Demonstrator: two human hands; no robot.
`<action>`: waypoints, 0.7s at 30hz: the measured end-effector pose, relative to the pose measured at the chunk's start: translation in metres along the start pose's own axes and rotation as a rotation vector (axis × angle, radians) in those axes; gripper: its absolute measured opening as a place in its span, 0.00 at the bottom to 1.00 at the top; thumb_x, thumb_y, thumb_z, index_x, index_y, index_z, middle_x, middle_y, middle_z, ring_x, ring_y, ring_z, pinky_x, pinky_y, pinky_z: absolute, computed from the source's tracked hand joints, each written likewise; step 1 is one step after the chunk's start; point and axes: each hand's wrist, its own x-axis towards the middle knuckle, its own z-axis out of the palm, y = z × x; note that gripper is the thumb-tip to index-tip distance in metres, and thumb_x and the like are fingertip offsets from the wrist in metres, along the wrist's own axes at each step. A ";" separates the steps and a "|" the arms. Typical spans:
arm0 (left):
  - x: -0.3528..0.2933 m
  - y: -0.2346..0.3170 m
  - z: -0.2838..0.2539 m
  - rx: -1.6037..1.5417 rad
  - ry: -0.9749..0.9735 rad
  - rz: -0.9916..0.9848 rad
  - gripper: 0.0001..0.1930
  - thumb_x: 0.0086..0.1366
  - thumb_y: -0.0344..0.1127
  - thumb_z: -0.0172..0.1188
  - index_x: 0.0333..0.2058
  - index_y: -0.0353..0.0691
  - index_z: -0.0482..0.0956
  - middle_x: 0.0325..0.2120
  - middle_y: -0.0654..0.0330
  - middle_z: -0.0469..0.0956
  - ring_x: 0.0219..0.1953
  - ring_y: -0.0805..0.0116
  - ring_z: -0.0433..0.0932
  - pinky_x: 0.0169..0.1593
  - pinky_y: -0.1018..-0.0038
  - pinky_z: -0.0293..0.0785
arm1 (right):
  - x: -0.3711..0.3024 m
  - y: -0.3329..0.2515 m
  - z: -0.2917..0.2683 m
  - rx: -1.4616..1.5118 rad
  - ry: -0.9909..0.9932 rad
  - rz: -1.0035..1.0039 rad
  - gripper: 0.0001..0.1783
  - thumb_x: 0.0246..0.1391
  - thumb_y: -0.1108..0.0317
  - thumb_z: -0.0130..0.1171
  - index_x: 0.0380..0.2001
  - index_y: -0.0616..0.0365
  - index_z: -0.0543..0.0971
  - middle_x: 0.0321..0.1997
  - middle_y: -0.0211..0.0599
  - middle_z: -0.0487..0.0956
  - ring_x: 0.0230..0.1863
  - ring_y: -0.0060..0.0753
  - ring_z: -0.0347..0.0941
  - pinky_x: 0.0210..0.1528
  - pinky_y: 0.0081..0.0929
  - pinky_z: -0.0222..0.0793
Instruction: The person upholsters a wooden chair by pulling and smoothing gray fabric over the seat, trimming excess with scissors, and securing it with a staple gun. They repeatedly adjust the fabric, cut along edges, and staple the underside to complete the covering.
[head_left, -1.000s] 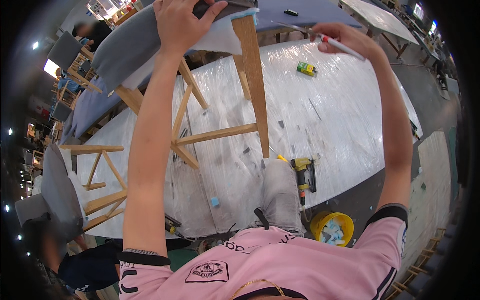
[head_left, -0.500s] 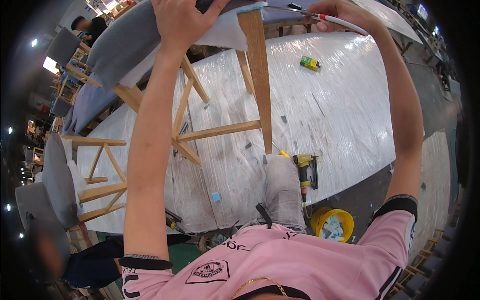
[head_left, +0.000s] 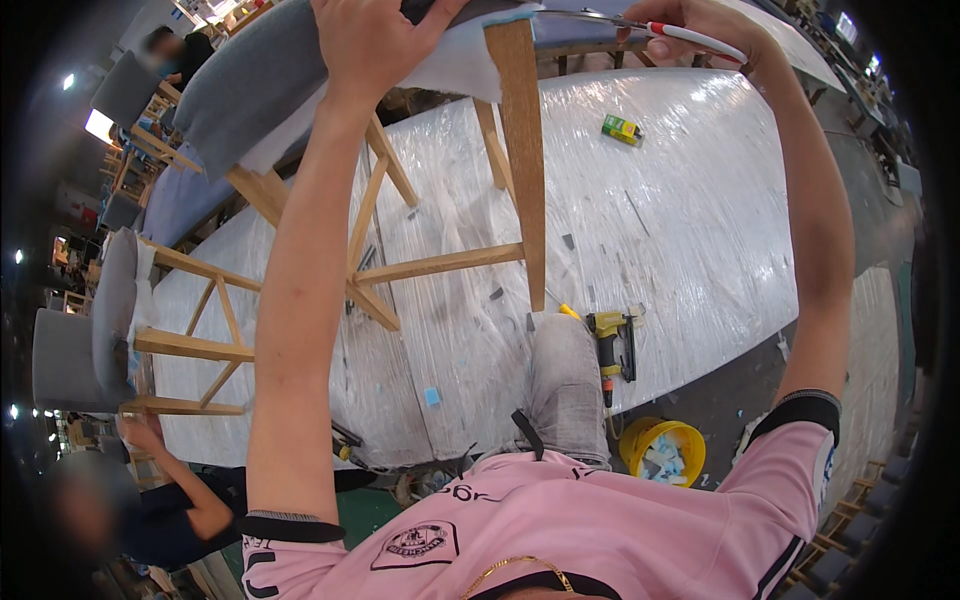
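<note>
Left hand (head_left: pixel 375 45) spread flat, fingers pressed down on the grey padded seat (head_left: pixel 260 85) of an upturned wooden chair, gripping nothing but pinning the fabric in place. Right hand (head_left: pixel 695 25) closed around red-handled scissors (head_left: pixel 640 25), blades pointing left toward the chair and reaching the loose white lining (head_left: pixel 450 70) at the seat's edge. Long axis of the scissors running roughly level, right to left, tip just beside the chair's front corner; right hand the nearer of the two to the lining's edge, left hand resting further back on the seat. Directly below that corner, one pale wooden leg (head_left: pixel 522 160) dropping straight down, joined by a cross rail (head_left: pixel 440 265) to the slanted legs behind. Under the chair, a long workbench (head_left: pixel 700 220) wrapped in clear plastic film, scattered with small scraps. On the bench right of the leg, a small green and yellow box (head_left: pixel 621 128); lower, near the bench edge, a yellow and black power stapler (head_left: pixel 608 345). Below the bench edge, a yellow bucket (head_left: pixel 662 452) holding scraps on the floor. Left of the chair, a second chair (head_left: pixel 130 320) lying on its side with a grey seat. At the far lower left, another person (head_left: pixel 170 500) in dark clothing, one hand raised toward that second chair.
</note>
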 end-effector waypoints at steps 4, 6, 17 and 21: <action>0.000 0.001 -0.001 0.004 0.000 -0.004 0.13 0.56 0.44 0.74 0.27 0.46 0.79 0.48 0.58 0.84 0.50 0.55 0.78 0.56 0.58 0.65 | -0.001 -0.013 0.000 0.019 -0.028 0.019 0.35 0.52 0.53 0.76 0.59 0.61 0.81 0.43 0.33 0.86 0.43 0.21 0.77 0.43 0.25 0.74; -0.001 -0.001 -0.001 0.001 0.003 -0.007 0.13 0.56 0.44 0.74 0.27 0.46 0.79 0.48 0.58 0.84 0.50 0.55 0.78 0.55 0.59 0.65 | 0.000 -0.016 -0.003 0.010 -0.020 0.027 0.35 0.51 0.53 0.77 0.58 0.61 0.81 0.43 0.32 0.86 0.42 0.20 0.77 0.41 0.25 0.74; 0.000 -0.001 0.000 -0.003 0.003 0.001 0.12 0.56 0.44 0.73 0.27 0.46 0.80 0.47 0.58 0.84 0.50 0.55 0.78 0.55 0.59 0.66 | 0.018 -0.010 -0.013 -0.166 -0.004 0.021 0.36 0.50 0.54 0.77 0.59 0.62 0.80 0.36 0.25 0.84 0.34 0.16 0.74 0.33 0.21 0.69; -0.001 -0.001 -0.001 -0.002 0.003 -0.006 0.12 0.56 0.44 0.73 0.27 0.46 0.80 0.47 0.58 0.84 0.50 0.55 0.78 0.55 0.59 0.66 | 0.022 -0.027 -0.016 -0.241 -0.030 -0.007 0.35 0.50 0.54 0.77 0.57 0.62 0.81 0.34 0.25 0.84 0.33 0.17 0.74 0.32 0.20 0.69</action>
